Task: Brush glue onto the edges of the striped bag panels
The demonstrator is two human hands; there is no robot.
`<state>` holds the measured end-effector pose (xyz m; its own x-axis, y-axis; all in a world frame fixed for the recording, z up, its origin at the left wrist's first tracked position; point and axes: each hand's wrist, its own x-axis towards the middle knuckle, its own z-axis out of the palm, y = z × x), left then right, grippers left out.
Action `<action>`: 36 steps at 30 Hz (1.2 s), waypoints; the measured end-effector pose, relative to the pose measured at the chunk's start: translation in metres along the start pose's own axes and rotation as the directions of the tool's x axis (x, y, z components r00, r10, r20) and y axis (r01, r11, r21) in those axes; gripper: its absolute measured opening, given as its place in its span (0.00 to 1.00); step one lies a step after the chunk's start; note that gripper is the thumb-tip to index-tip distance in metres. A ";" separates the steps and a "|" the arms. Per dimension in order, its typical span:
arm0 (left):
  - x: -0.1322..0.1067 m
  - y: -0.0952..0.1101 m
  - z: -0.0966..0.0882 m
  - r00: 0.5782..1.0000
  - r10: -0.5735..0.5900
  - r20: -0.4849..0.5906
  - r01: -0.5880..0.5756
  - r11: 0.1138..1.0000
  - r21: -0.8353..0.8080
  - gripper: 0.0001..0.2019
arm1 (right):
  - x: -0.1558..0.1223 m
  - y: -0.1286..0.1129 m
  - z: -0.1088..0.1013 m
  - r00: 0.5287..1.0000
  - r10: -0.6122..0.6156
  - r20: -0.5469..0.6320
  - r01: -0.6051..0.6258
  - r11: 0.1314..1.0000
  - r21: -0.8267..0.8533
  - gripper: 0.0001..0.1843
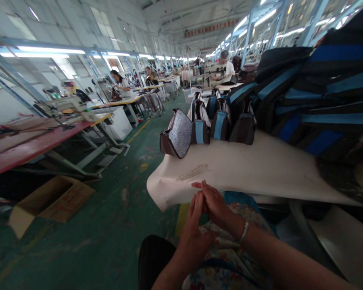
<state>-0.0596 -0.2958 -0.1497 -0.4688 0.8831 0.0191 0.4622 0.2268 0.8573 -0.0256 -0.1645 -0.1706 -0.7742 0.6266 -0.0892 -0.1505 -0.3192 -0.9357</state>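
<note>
My left hand [196, 225] and my right hand [214, 203] meet over my lap, just below the near edge of a white cloth-covered table [260, 169]. The left hand's fingers point up and lie straight. The right hand rests against them, palm to fingers, its own fingers stretched out. Nothing shows between the two hands. A bracelet circles my right wrist. A floral apron covers my lap [230, 249]. On the table's far side stands a row of small bags [211, 125], blue and brown; the nearest bag [177, 139] has a dotted pale lining.
A tall pile of black and blue bags [314, 88] fills the table's right side. An open cardboard box [53, 201] lies on the green floor at left. Sewing tables with a sewing machine [66, 108] line the left aisle, where other people sit working.
</note>
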 end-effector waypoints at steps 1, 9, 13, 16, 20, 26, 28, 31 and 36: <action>-0.001 -0.001 -0.001 1.000 -0.006 -0.015 0.006 1.000 -0.006 0.50 | -0.004 -0.003 -0.001 0.999 0.041 0.019 -0.042 0.997 0.058 0.34; -0.001 -0.013 0.000 0.994 -0.013 -0.110 0.013 1.000 0.003 0.47 | -0.044 -0.019 0.009 0.961 -0.129 0.243 0.253 0.762 -0.596 0.23; -0.001 -0.004 -0.005 0.998 -0.038 -0.054 0.034 0.997 -0.073 0.49 | -0.039 -0.013 0.004 0.959 -0.179 0.221 0.280 0.730 -0.624 0.23; -0.005 0.004 -0.016 0.998 -0.052 -0.033 0.056 0.992 0.115 0.51 | -0.027 -0.008 -0.012 0.975 -0.177 0.138 0.224 0.771 -0.597 0.23; -0.013 0.006 -0.028 0.992 0.105 -0.070 -0.041 0.788 0.614 0.45 | -0.017 -0.009 -0.033 0.979 -0.119 0.166 0.196 0.775 -0.601 0.17; -0.021 -0.002 -0.037 0.947 0.310 0.080 -0.207 0.401 0.893 0.29 | -0.015 -0.028 -0.035 0.904 -0.257 0.342 0.418 0.696 -0.584 0.31; -0.023 -0.003 -0.037 0.935 0.326 0.138 -0.251 0.336 0.908 0.26 | -0.019 -0.037 -0.028 0.929 -0.211 0.303 0.348 0.776 -0.526 0.28; -0.026 -0.003 -0.033 0.926 0.343 0.160 -0.278 0.328 0.903 0.28 | -0.032 -0.044 -0.011 0.898 -0.187 0.398 0.380 0.785 -0.490 0.23; -0.029 0.005 -0.021 0.932 0.325 0.161 -0.295 0.420 0.858 0.32 | -0.038 -0.028 0.011 0.917 -0.250 0.312 0.382 0.778 -0.499 0.18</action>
<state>-0.0596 -0.3286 -0.1348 -0.1652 0.9629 0.2136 0.9784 0.1873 -0.0875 0.0011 -0.1874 -0.1367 -0.8637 0.4326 0.2584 -0.1058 0.3457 -0.9324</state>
